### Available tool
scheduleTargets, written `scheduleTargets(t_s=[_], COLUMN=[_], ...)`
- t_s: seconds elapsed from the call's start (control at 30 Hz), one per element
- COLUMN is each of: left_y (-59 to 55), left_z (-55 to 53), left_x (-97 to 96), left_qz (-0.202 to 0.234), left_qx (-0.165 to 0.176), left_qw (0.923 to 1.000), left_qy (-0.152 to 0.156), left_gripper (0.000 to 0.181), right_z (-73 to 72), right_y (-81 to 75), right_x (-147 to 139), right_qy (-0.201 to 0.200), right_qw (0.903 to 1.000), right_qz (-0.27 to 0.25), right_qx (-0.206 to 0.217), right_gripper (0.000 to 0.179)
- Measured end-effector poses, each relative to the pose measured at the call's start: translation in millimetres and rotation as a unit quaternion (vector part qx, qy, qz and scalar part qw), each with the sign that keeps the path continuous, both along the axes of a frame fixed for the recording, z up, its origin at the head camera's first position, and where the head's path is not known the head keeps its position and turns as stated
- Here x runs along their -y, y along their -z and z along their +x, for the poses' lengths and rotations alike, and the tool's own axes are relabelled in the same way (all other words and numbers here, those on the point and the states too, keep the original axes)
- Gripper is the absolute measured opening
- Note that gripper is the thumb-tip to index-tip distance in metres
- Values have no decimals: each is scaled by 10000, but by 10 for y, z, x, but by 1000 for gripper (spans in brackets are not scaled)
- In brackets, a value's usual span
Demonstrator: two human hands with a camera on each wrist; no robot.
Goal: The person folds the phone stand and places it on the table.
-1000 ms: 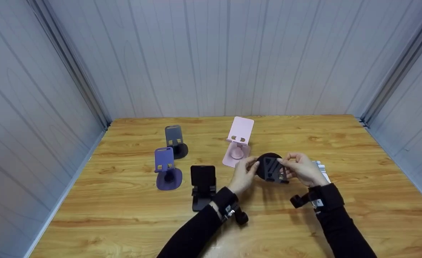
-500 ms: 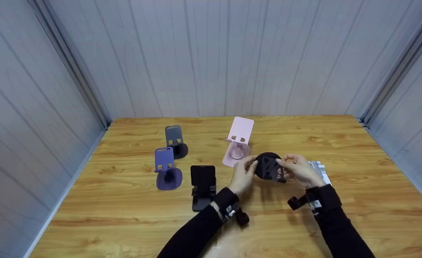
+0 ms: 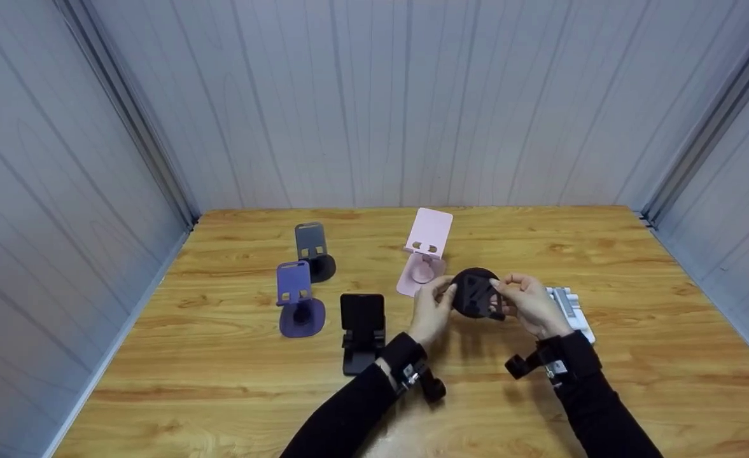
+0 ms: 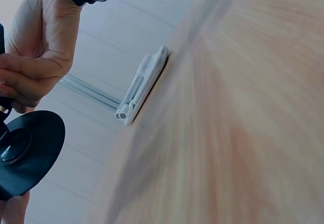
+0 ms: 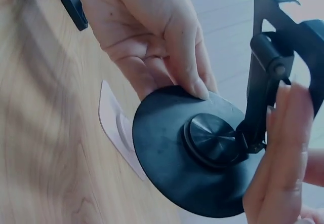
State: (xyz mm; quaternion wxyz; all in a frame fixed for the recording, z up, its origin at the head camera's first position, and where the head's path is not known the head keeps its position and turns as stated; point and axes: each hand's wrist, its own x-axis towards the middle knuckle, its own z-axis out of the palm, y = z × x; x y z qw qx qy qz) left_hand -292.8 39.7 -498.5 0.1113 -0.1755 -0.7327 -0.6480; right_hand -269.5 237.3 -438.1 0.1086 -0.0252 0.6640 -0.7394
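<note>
A black phone stand (image 3: 474,294) with a round disc base is held up between both hands above the table. My left hand (image 3: 433,312) pinches the rim of the disc, thumb on one face, as the right wrist view shows. On the other side, my right hand (image 3: 528,303) grips the slotted upper plate between thumb and fingers. In the right wrist view the round base (image 5: 167,148) faces the camera, and a hinged arm (image 5: 268,62) joins it to the plate, which stands at an angle from it.
Left of the hands stand a black phone stand (image 3: 362,318), a purple one (image 3: 293,283) and a grey one (image 3: 310,238). Behind them is a pink stand (image 3: 429,232). A folded white stand (image 3: 574,315) lies by my right wrist. Pale panel walls (image 3: 374,102) enclose the wooden table (image 3: 221,394).
The held stand has turned a little and shifted slightly left, its plate lying more over the disc. My right hand has moved slightly left, uncovering more of the white stand.
</note>
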Motion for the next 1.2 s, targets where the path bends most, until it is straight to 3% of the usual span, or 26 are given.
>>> scheduleTargets(t_s=[0.23,0.33,0.47,0.6,0.67,0.87,0.93,1.07,1.2], left_y=[-32,-72,-113,-123,-124,-118,-116,-99,-110], left_z=[-17,-11,-13,-22,-24,-31,-30,-34,-36], left_x=[30,24,15,12,12,16,22,39,45], left_qz=[378,702,763,796,932,1113,1094,1062,1193], left_qx=[595,862,847,845,894,961,945,834,1124], left_qw=[9967,9922,9921,9925,9911,9888,9892,9904,9855], left_qy=[408,566,531,371,321,236,231,283,444], left_gripper=[22,23,24,23,23,24,24,24,29], right_z=[2,10,17,-7,-25,-75,-82,-92,-115], right_y=[-24,-46,-68,-55,-31,64,79,92,102], right_x=[-21,-46,-105,-168,-192,-228,-229,-232,-229], right_qy=[30,133,257,-35,-386,-1290,-1397,-1468,-1543], right_qw=[9945,9934,9912,9888,9905,9911,9894,9867,9847], right_qz=[990,1066,1209,1441,1299,161,-146,-597,-727], right_qx=[-328,-409,-478,-395,-241,296,369,372,363], right_gripper=[21,21,25,31,40,62,55,21,16])
